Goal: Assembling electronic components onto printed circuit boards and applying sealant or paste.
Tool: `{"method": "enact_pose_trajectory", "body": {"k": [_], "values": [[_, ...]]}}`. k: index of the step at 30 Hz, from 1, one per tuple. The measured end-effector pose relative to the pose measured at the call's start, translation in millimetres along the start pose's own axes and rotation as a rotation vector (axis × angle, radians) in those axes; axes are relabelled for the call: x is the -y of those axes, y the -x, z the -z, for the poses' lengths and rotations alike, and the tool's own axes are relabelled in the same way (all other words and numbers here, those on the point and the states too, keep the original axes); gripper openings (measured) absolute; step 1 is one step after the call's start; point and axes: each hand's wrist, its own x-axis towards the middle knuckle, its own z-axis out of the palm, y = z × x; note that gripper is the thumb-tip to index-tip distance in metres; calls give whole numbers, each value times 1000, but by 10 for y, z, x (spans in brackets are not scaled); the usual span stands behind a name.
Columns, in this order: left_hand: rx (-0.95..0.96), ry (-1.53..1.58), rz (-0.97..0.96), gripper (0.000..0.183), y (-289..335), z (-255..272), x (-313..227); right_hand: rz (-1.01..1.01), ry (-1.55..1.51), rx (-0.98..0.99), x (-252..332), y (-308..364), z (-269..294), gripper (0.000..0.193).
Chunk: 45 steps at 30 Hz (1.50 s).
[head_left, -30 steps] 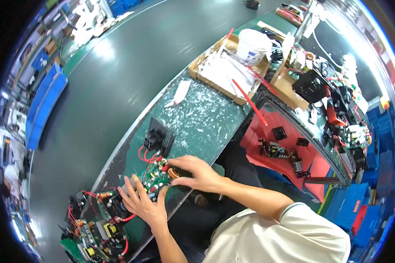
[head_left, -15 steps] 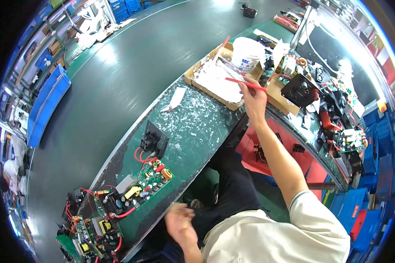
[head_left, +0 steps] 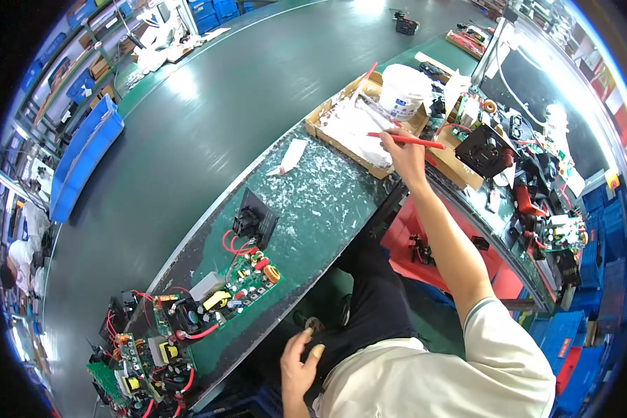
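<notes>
My right hand (head_left: 405, 157) grips a slim red stick-like tool (head_left: 423, 143) above the near side of a shallow cardboard tray (head_left: 352, 158). White paste-like stuff (head_left: 352, 125) covers the tray's bottom, and a second red stick (head_left: 367, 78) leans at its far side. The tip of the held tool is too small to make out. Off the bench's near edge, my left hand (head_left: 298, 366) is empty, thumb and fingers apart, with yellowish fingertips. The bench part closest to it carries a green circuit board (head_left: 247, 285), wired to a black part with a flat plate (head_left: 256, 217).
A white bucket (head_left: 404, 90) stands in the tray's far end. White smears and a white tube (head_left: 290, 157) lie on the green bench (head_left: 320, 209). More circuit boards (head_left: 153, 362) crowd its left end. A black fan unit (head_left: 484, 148) and a red bin (head_left: 425, 237) are at the right.
My left hand has turned and moved slightly right and down, and its fingers show more sharply. My right hand still holds the red tool over the tray. The whole view has shifted slightly.
</notes>
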Motion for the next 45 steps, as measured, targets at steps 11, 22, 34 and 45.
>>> {"method": "enact_pose_trajectory", "body": {"k": [11, 22, 34, 45], "values": [[-828, -331, -412, 16, -633, 868, -391, 340, 250, 261, 193, 61, 155, 20], [-799, -511, -453, 21, -785, 732, -171, -56, 125, -52, 149, -113, 88, 20], [-878, -617, -420, 27, -687, 740, -5, 267, 159, 98, 668, 215, 105, 16], [-704, -810, -352, 70, -838, 718, -179, 339, -88, 756, 2100, 1710, -209, 17]]}}
